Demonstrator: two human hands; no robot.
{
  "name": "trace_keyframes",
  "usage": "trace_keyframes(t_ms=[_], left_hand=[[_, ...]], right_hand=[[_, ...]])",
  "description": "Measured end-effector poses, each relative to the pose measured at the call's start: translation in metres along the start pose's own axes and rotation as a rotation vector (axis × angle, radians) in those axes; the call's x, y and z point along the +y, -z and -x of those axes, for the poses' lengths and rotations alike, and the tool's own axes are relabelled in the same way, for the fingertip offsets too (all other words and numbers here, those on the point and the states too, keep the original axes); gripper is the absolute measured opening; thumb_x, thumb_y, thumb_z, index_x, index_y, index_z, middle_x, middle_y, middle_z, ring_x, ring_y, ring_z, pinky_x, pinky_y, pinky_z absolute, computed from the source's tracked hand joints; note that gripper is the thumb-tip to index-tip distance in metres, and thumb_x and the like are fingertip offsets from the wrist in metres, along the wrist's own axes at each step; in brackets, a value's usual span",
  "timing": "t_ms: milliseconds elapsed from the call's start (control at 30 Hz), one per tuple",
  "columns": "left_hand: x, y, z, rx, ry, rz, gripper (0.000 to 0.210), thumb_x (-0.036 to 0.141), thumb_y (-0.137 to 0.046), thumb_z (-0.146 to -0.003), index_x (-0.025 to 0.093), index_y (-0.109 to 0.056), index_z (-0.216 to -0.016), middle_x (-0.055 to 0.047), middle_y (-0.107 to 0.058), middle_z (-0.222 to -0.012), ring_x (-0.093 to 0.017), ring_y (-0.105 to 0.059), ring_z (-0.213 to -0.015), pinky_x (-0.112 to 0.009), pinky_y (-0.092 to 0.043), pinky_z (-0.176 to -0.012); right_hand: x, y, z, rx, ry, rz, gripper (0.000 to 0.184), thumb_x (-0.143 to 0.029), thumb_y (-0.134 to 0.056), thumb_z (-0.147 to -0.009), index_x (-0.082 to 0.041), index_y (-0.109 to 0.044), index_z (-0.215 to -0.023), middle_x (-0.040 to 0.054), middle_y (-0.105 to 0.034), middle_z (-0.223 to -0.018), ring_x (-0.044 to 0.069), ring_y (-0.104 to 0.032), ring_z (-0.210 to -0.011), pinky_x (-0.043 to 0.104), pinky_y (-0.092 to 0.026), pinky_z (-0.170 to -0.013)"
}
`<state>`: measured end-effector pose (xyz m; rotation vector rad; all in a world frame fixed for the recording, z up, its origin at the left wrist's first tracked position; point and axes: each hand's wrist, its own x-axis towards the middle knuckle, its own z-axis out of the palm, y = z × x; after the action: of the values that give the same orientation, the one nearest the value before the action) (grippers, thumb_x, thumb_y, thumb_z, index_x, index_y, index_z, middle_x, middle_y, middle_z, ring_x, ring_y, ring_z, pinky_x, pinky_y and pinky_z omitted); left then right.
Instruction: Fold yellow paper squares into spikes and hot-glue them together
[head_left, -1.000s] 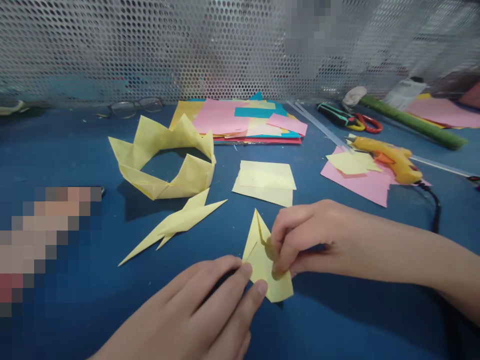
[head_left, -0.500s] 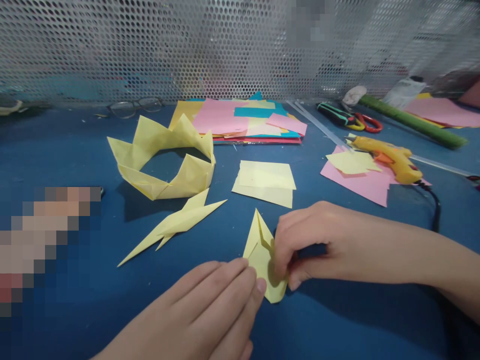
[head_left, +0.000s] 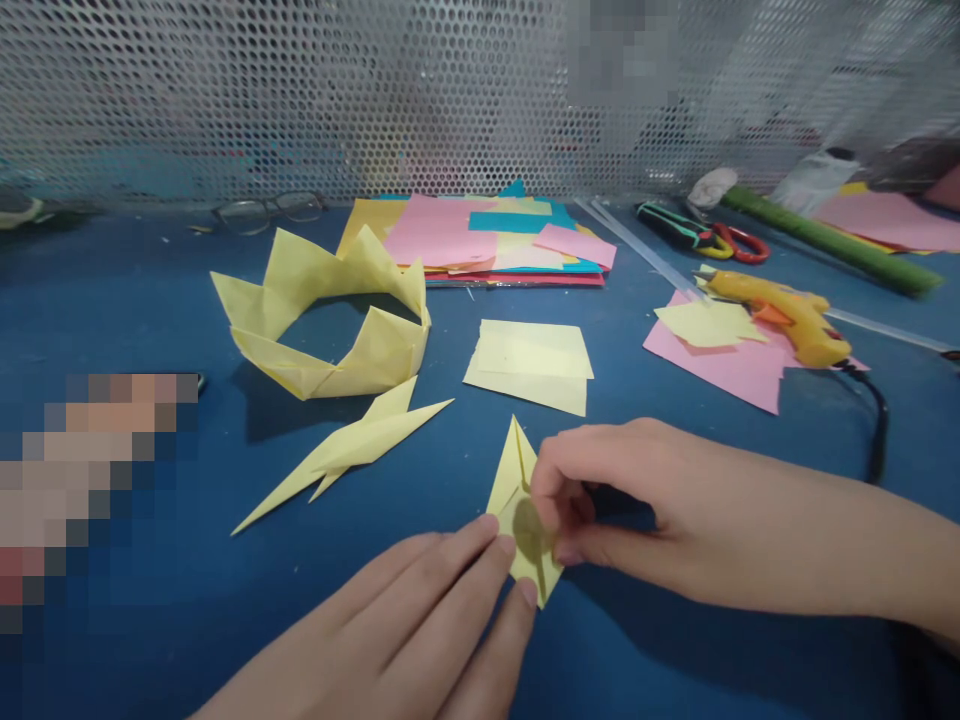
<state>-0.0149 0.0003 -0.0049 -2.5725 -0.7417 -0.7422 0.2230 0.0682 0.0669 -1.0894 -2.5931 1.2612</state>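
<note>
Nearer than the paper crown and to its right, the folded yellow paper lies on the worktop. The left hand, grip unclosed, presses it; the right hand pinches its right edge.

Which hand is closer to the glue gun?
Right. The right hand is left of the glue gun and nearer the viewer; the left hand is farther left and even nearer, on the folded paper.

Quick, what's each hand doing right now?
Left hand: open, fingers resting on the left side of the folded yellow paper.
Right hand: fingers curled at the paper's right edge; can't tell if it's pinching it.
</note>
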Motion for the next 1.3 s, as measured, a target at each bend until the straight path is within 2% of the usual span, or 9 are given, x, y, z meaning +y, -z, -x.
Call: trace_keyframes(t_ms=[133, 333, 700, 833, 933, 1033, 1100, 1300], left_hand=[[0.001, -0.004, 0.001, 0.013, -0.027, -0.006, 0.029, 0.017, -0.042, -0.096, 0.022, -0.064, -0.115, 0.000, -0.065, -0.122, -0.015, -0.055, -0.120, -0.029, -0.031, -0.115], [0.002, -0.004, -0.003, -0.008, -0.060, -0.014, 0.031, 0.016, -0.041, -0.096, 0.021, -0.063, -0.116, 0.000, -0.067, -0.121, -0.015, -0.056, -0.118, -0.030, -0.031, -0.115], [0.001, -0.004, -0.005, -0.040, -0.063, -0.016, 0.035, 0.016, -0.037, -0.096, 0.026, -0.064, -0.117, -0.001, -0.065, -0.121, -0.018, -0.054, -0.120, -0.033, -0.028, -0.115], [0.002, -0.004, -0.003, -0.006, -0.071, -0.027, 0.035, 0.015, -0.036, -0.097, 0.025, -0.064, -0.114, 0.000, -0.066, -0.119, -0.016, -0.055, -0.120, -0.031, -0.032, -0.114], [0.002, -0.002, 0.000, -0.052, -0.081, -0.043, 0.029, 0.018, -0.045, -0.094, 0.023, -0.063, -0.116, 0.000, -0.065, -0.123, -0.016, -0.054, -0.123, -0.031, -0.034, -0.113], [0.003, 0.000, 0.003, -0.077, -0.117, -0.050, 0.032, 0.017, -0.043, -0.094, 0.020, -0.062, -0.119, -0.002, -0.063, -0.129, -0.018, -0.053, -0.126, -0.032, -0.031, -0.115], [0.006, 0.001, 0.002, -0.095, -0.082, -0.033, 0.033, 0.016, -0.043, -0.093, 0.020, -0.062, -0.120, -0.002, -0.063, -0.130, -0.017, -0.052, -0.127, -0.031, -0.032, -0.115], [0.012, 0.003, -0.008, -0.155, 0.003, -0.030, 0.039, 0.039, -0.052, -0.092, 0.019, -0.061, -0.124, -0.008, -0.068, -0.121, -0.022, -0.060, -0.119, -0.038, -0.046, -0.107]], right_hand=[[0.001, -0.003, 0.001, 0.016, 0.041, 0.049, 0.012, -0.011, -0.055, -0.090, -0.022, -0.061, -0.087, -0.0071, -0.065, -0.089, 0.006, -0.060, -0.081, 0.018, -0.045, -0.073], [0.002, -0.008, 0.001, 0.029, 0.052, 0.071, 0.013, -0.010, -0.053, -0.091, -0.021, -0.058, -0.086, -0.0054, -0.064, -0.088, 0.008, -0.058, -0.081, 0.021, -0.045, -0.073], [0.000, -0.015, 0.005, 0.090, 0.028, 0.102, 0.019, -0.006, -0.050, -0.091, -0.022, -0.048, -0.081, -0.0062, -0.058, -0.080, 0.010, -0.051, -0.070, 0.021, -0.039, -0.061], [0.001, -0.016, 0.004, 0.089, 0.036, 0.119, 0.020, -0.005, -0.049, -0.090, -0.022, -0.047, -0.080, -0.0058, -0.057, -0.079, 0.010, -0.050, -0.069, 0.021, -0.038, -0.060], [0.001, -0.016, 0.005, 0.099, 0.046, 0.116, 0.019, -0.005, -0.051, -0.089, -0.022, -0.046, -0.080, -0.0059, -0.057, -0.078, 0.010, -0.050, -0.068, 0.021, -0.038, -0.059], [0.000, -0.017, 0.005, 0.113, 0.049, 0.113, 0.022, -0.003, -0.053, -0.087, -0.022, -0.045, -0.079, -0.0064, -0.056, -0.077, 0.009, -0.049, -0.068, 0.020, -0.037, -0.059], [0.000, -0.017, 0.005, 0.120, 0.050, 0.121, 0.023, -0.002, -0.053, -0.085, -0.021, -0.044, -0.078, -0.0067, -0.055, -0.076, 0.009, -0.049, -0.069, 0.020, -0.036, -0.059], [0.002, -0.017, 0.003, 0.132, 0.071, 0.141, 0.021, -0.006, -0.053, -0.088, -0.021, -0.044, -0.077, -0.0061, -0.055, -0.076, 0.010, -0.048, -0.069, 0.021, -0.035, -0.058]])
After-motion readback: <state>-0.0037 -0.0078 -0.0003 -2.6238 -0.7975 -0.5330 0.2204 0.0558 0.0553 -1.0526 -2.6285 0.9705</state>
